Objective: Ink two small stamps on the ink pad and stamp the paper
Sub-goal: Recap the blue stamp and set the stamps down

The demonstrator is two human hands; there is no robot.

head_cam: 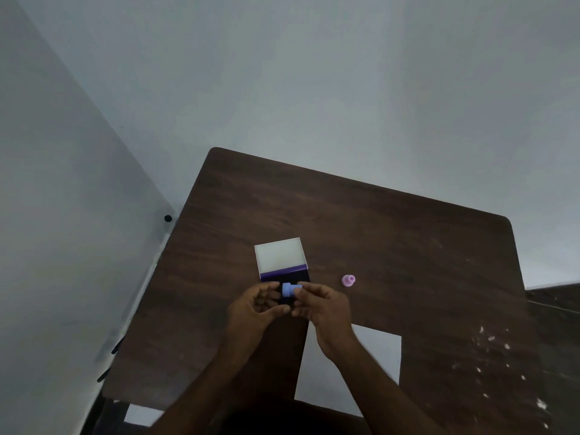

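A small blue stamp (288,289) is pinched in the fingertips of my right hand (323,306), lying sideways just over the near part of the ink pad. My left hand (254,309) is curled beside it, its fingertips close to the stamp's wide end; I cannot tell whether they touch it. The ink pad (282,271) is open, its white lid (279,254) standing up behind the dark purple pad. A pink stamp (348,280) lies on the table to the right of the pad. The white paper (373,356) lies near me, partly hidden under my right forearm.
The dark wooden table (408,246) sits against pale walls at the back and left. White specks (489,350) dot the table's right side. A black knob (168,218) is at the table's left edge.
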